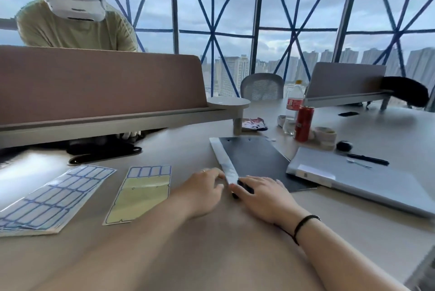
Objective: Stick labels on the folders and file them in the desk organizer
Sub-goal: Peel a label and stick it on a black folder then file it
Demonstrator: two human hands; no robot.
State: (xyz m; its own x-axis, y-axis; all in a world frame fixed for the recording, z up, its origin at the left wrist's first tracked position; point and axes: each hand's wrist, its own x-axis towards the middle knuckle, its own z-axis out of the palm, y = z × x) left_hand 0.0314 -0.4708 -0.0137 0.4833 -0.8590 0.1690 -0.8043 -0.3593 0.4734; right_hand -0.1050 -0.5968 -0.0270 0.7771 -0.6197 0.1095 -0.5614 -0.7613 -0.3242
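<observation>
Right now both my hands meet at the near end of the dark folder's [255, 163] pale spine strip [224, 161]. My left hand [202, 187] lies flat with fingers stretched toward the strip, fingertips touching its near end, holding nothing that I can see. My right hand [261, 193] rests just beside it on the folder's near corner, fingers loosely curved over something small and dark; whether that is a part of the folder or a separate thing I cannot tell, nor whether I actually grip it.

The folder lies straight ahead of my hands on the surface [183, 149], its long axis running away from me and a little to the left, so the spine stretches from my fingertips toward the far edge. Both hands are about equally near; the left sits on the spine side, the right on the cover side.

Out to my left lie the label sheets: the partly used sheet [141, 193] nearer, the fuller sheet [56, 196] beyond. To my right a grey folder [353, 180] waits. No desk organizer shows that I can make out
</observation>
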